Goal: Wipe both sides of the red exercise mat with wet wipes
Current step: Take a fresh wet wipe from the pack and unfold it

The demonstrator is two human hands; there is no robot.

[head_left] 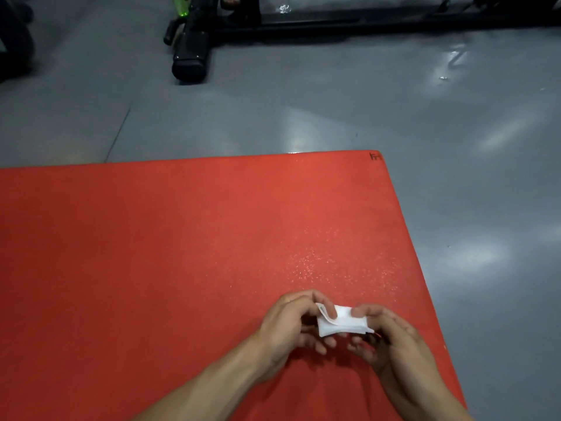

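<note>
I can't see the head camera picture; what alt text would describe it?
Two bare hands, the left hand and right hand, hold a folded white wet wipe between them just above a red exercise mat. The mat lies on a shiny grey floor, with black gym equipment at the far edge.

there is one red exercise mat (182,253) on the floor, and one small dark logo mark (375,156) is printed at its far right corner. there are two hands: one left hand (288,326) and one right hand (391,338). between them there is one folded white wet wipe (343,322); how many layers it has i cannot tell. at the top there is one black exercise machine (273,22) with one long base bar, and one bright green part (179,6) on it. at the far left edge there is one dark object (15,41), too cut off to say what it is.
</note>
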